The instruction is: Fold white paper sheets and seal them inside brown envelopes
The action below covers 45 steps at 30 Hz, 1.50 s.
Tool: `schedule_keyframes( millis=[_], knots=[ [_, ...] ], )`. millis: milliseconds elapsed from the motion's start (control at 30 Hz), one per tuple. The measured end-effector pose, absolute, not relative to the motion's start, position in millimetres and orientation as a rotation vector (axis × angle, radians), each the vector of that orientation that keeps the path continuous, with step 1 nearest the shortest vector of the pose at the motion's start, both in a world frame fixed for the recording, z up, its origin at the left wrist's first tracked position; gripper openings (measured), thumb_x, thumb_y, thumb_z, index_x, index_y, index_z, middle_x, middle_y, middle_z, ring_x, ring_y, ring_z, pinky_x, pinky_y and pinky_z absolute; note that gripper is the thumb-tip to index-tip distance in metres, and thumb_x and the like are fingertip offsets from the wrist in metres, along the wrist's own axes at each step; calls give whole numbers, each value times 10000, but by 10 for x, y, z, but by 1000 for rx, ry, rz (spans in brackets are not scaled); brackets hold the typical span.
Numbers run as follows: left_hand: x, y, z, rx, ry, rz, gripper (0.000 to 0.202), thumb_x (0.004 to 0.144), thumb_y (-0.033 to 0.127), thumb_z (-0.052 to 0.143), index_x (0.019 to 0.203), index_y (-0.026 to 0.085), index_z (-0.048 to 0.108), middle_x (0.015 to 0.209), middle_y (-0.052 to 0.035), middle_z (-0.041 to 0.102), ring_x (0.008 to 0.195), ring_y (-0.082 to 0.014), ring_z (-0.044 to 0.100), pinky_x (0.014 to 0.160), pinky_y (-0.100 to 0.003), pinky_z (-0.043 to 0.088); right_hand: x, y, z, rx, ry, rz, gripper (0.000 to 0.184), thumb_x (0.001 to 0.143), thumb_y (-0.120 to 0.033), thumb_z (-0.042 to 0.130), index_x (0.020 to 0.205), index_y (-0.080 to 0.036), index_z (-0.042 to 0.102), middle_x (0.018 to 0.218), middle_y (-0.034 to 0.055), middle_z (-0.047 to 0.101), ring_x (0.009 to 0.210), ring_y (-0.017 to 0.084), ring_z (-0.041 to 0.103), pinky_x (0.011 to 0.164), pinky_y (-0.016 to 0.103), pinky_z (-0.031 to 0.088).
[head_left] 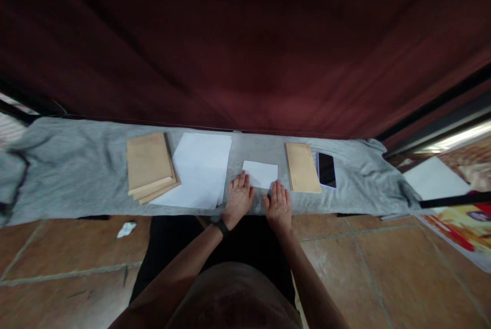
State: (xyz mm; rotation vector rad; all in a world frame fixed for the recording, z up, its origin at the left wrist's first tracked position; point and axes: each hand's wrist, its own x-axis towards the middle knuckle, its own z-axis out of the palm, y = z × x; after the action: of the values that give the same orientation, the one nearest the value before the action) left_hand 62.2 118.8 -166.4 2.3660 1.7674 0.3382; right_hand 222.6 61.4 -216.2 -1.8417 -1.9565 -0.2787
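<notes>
A small white rectangle of paper [261, 173], perhaps folded, lies flat on the grey cloth in front of me. My left hand [238, 199] rests flat, palm down, with its fingertips at the paper's lower left corner. At the lower right corner lies my right hand [278, 207], also flat with fingers stretched out. Left of the hands is a stack of large white sheets [203, 168], partly under a fanned pile of brown envelopes [149, 162]. To the right, a brown envelope [304, 168] lies on the cloth.
A grey cloth [95, 175] covers the narrow table. Beyond the right-hand envelope lies a phone [327, 170]. A dark red curtain [245, 52] hangs along the far edge. Crumpled white paper [126, 229] lies on the tiled floor [337, 257]; a colourful printed box [466, 226] is at far right.
</notes>
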Motion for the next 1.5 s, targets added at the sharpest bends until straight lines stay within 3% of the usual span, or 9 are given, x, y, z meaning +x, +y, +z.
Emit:
schedule_keyframes(
  millis=[200, 467, 1033, 1167, 1333, 1500],
  knots=[
    [607, 1426, -1642, 2123, 1819, 514, 450, 909, 214, 532, 1335, 72, 537, 1315, -182, 602, 1227, -281, 549, 1072, -398, 422, 2200, 635, -2140, -1855, -1922, -280, 630, 1042, -401, 386, 1549, -42, 278, 1500, 249, 450, 1400, 331, 429, 1129, 515, 356],
    [573, 1557, -1707, 1980, 1867, 581, 521, 853, 143, 543, 1372, 96, 515, 1134, -150, 621, 1089, -275, 600, 1003, -399, 488, 2207, 638, -2145, -1831, -1919, -266, 620, 1042, -386, 379, 1544, -34, 284, 1499, 258, 446, 1402, 331, 426, 1123, 521, 354],
    [548, 1626, -1599, 1808, 1872, 551, 606, 840, 156, 557, 1431, 102, 436, 1055, -127, 663, 983, -273, 655, 938, -396, 520, 2213, 636, -2123, -1864, -1920, -184, 602, 1039, -372, 383, 1535, -40, 305, 1533, 237, 408, 1444, 322, 363, 1143, 526, 328],
    [546, 1617, -1600, 1814, 1865, 561, 625, 839, 150, 563, 1444, 103, 417, 1094, -131, 659, 1012, -273, 652, 937, -388, 520, 2132, 710, -2036, -1876, -1947, -93, 541, 1044, -363, 370, 1508, -85, 386, 1535, 186, 428, 1448, 308, 361, 1169, 530, 286],
    [530, 1576, -1613, 1832, 1864, 587, 642, 855, 176, 573, 1466, 109, 386, 1127, -137, 646, 1040, -276, 645, 940, -392, 522, 1915, 868, -1921, -1795, -2085, 89, 496, 1046, -350, 361, 1504, -168, 418, 1552, 88, 430, 1447, 238, 375, 1199, 441, 272],
    [512, 1575, -1627, 1832, 1835, 606, 642, 849, 173, 586, 1460, 132, 394, 1137, -127, 643, 1023, -271, 650, 923, -395, 535, 1837, 984, -1912, -1754, -2152, 119, 475, 1039, -334, 382, 1490, -196, 445, 1549, 78, 435, 1438, 232, 391, 1197, 441, 279]
  ],
)
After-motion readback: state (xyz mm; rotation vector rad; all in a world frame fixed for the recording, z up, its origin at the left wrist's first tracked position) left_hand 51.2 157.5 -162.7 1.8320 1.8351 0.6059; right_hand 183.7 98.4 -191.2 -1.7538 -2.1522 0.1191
